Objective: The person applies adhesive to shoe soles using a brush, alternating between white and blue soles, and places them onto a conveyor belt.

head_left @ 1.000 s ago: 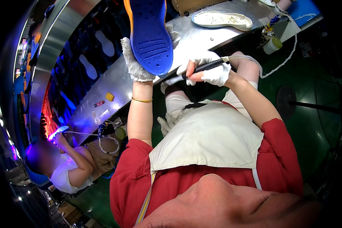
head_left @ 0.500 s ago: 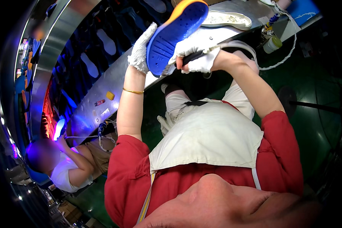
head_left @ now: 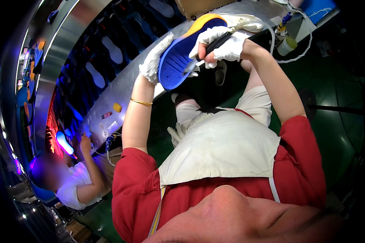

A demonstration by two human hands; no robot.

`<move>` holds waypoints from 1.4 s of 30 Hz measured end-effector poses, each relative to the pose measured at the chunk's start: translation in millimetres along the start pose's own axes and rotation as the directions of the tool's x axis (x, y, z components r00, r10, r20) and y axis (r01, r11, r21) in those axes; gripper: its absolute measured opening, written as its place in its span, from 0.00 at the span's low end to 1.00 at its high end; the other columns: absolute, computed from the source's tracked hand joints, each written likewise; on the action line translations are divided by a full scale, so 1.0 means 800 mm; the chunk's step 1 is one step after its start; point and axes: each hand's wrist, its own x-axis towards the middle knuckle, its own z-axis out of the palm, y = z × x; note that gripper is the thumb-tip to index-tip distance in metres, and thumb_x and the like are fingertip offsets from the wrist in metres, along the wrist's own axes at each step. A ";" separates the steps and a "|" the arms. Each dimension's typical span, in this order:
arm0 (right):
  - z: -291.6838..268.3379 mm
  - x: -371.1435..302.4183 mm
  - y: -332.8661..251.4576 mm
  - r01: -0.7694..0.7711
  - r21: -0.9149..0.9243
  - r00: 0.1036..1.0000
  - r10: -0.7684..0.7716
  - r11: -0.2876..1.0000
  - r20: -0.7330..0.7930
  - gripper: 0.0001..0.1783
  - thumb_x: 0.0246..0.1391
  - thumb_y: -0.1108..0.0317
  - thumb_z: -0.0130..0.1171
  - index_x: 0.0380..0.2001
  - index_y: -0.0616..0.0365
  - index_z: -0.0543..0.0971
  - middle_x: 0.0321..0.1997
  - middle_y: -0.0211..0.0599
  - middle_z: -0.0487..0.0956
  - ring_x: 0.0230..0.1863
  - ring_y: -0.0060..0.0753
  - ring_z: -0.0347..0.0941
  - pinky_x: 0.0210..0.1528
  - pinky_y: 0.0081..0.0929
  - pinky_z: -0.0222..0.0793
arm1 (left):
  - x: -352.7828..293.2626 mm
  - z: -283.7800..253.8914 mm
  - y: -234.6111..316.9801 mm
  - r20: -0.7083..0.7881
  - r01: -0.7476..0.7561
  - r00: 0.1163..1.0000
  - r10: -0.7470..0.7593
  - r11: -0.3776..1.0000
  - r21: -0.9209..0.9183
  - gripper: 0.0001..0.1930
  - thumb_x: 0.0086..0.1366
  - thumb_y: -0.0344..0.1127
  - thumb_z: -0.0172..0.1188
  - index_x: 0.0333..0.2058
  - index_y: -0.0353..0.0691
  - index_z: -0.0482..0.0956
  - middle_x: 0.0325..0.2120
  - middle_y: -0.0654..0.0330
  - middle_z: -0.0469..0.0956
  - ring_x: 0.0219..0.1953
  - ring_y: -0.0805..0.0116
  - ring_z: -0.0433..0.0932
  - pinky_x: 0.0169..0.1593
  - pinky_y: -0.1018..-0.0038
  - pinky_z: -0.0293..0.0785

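The left hand (head_left: pixel 155 60), in a white knitted glove, grips a blue rubber shoe sole with a yellow-orange rim (head_left: pixel 182 56) by its near edge, fingers closed around it, holding it raised above the lap with the treaded face turned toward the person. The right hand (head_left: pixel 221 44), also in a white glove, has its fingers closed around a thin black-handled tool (head_left: pixel 215 42) — its tip lies against the blue tread near the middle of the sole. A thin gold bangle (head_left: pixel 141 102) sits on the left wrist. The person wears a red short-sleeved shirt (head_left: pixel 138 186) and a cream cloth apron (head_left: pixel 223 150). Beyond the hands runs a long grey metal desk (head_left: pixel 121 87); on it, just past the raised sole, lies a white shoe piece (head_left: pixel 243 22), and further right stands a small pale pot with a yellow-green lid (head_left: pixel 287 44) beside a looping white cable (head_left: pixel 308 40). To the lower left another person in a white top (head_left: pixel 79 184) sits at the same desk — one hand raised near a glowing blue light (head_left: pixel 64 142).
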 end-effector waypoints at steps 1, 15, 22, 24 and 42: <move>0.005 -0.003 0.001 -0.011 0.108 0.999 0.016 0.994 -0.046 0.06 0.39 0.77 0.62 0.26 0.61 0.77 0.32 0.34 0.78 0.28 0.21 0.72 0.32 0.20 0.71 | 0.001 0.006 -0.006 0.071 -0.008 0.997 0.013 0.997 -0.076 0.26 0.64 0.50 0.48 0.51 0.33 0.68 0.39 0.50 0.77 0.36 0.61 0.79 0.40 0.68 0.78; 0.005 0.036 0.064 0.425 0.067 0.757 -0.313 0.903 -0.574 0.08 0.43 0.81 0.62 0.29 0.60 0.78 0.30 0.36 0.79 0.29 0.23 0.75 0.33 0.20 0.72 | -0.026 0.030 -0.043 0.425 0.045 0.841 0.335 0.739 -0.672 0.36 0.63 0.62 0.35 0.57 0.36 0.60 0.47 0.41 0.71 0.45 0.48 0.74 0.50 0.54 0.71; 0.049 -0.010 0.029 0.282 0.282 0.921 -0.177 0.917 -0.348 0.07 0.45 0.81 0.59 0.30 0.61 0.77 0.32 0.35 0.78 0.31 0.22 0.73 0.37 0.20 0.70 | -0.028 0.016 -0.046 0.013 -0.348 0.920 0.392 0.831 -0.434 0.30 0.65 0.58 0.36 0.53 0.40 0.65 0.45 0.54 0.73 0.44 0.60 0.74 0.52 0.64 0.70; 0.048 0.002 0.029 0.376 0.205 0.839 -0.238 0.904 -0.490 0.07 0.44 0.82 0.57 0.29 0.62 0.76 0.29 0.35 0.77 0.29 0.21 0.72 0.36 0.19 0.70 | -0.036 0.015 -0.051 0.038 -0.349 0.911 0.411 0.816 -0.460 0.30 0.64 0.58 0.40 0.53 0.39 0.65 0.46 0.54 0.73 0.44 0.59 0.75 0.51 0.63 0.71; 0.028 0.019 -0.045 0.559 -0.397 0.736 -0.656 0.728 -0.167 0.08 0.39 0.85 0.56 0.25 0.61 0.75 0.30 0.39 0.74 0.27 0.28 0.73 0.33 0.25 0.69 | -0.103 0.000 0.047 0.181 -0.633 0.716 0.675 0.736 -0.242 0.39 0.61 0.64 0.40 0.55 0.31 0.61 0.43 0.44 0.72 0.42 0.53 0.76 0.48 0.61 0.74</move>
